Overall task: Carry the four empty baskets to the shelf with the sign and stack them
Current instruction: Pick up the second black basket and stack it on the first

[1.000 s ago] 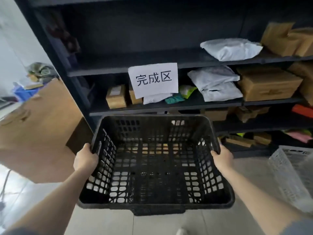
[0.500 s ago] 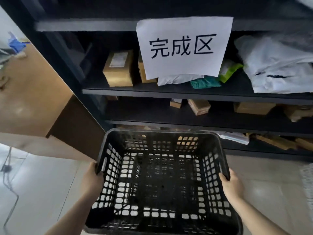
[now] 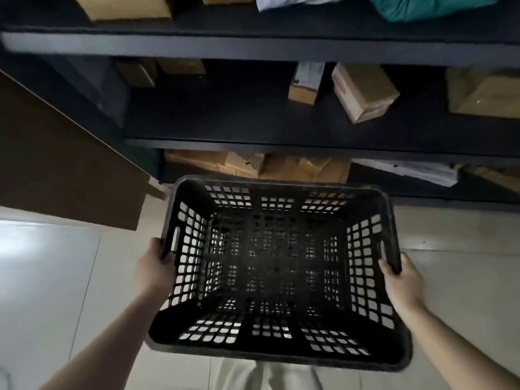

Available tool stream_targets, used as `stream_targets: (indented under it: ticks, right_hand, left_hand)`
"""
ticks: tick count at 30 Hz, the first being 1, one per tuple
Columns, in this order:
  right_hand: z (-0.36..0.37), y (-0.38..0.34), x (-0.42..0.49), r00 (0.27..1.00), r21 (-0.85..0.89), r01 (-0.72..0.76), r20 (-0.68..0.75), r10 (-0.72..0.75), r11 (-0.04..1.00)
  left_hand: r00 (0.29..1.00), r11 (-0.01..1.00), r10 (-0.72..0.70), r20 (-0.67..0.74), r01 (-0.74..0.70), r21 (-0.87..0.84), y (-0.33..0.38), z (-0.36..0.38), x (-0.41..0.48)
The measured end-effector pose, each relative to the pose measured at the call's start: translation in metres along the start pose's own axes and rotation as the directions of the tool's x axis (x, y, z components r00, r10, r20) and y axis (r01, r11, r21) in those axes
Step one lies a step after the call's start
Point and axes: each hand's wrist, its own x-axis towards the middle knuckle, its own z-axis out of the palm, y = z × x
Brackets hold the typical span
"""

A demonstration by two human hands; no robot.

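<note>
An empty black plastic basket (image 3: 277,358) with perforated walls hangs level over the pale tiled floor, just in front of the dark shelf unit (image 3: 253,46). My left hand (image 3: 153,270) grips its left rim and my right hand (image 3: 402,280) grips its right rim. The basket's far edge is close to the lowest shelf opening. The paper sign is out of view above the frame. No other basket is visible.
Cardboard boxes (image 3: 363,91) lie on the middle shelf, and flattened cartons (image 3: 244,163) and papers (image 3: 408,170) sit on the bottom one. A large brown cardboard box (image 3: 56,164) stands to the left of the shelf. Light tiled floor (image 3: 50,277) spreads below.
I have come closer to the shelf and my view has tipped down, so the sign has passed out of the top of the frame. Both hands still hold the basket, now lower.
</note>
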Motion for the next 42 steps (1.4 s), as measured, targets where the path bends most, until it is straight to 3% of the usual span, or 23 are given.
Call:
stream_targets:
  ticks: [13,34,42]
  right_hand:
    - [0.036,0.031,0.009,1.0,-0.048,-0.004,0.025,0.006,0.999]
    - [0.034,0.057,-0.003,1.0,0.02,-0.014,-0.003,0.015,1.0]
    - [0.035,0.059,-0.001,0.999,-0.029,-0.03,0.033,0.03,0.999]
  left_hand:
    - [0.999,0.998,-0.029,0.014,0.028,0.061,-0.02,0.038,0.01]
    - [0.999,1.0,-0.015,0.03,0.016,-0.019,-0.037,0.054,-0.007]
    - [1.0,1.0,0.008,0.016,-0.007,-0.026,-0.045,0.06,-0.003]
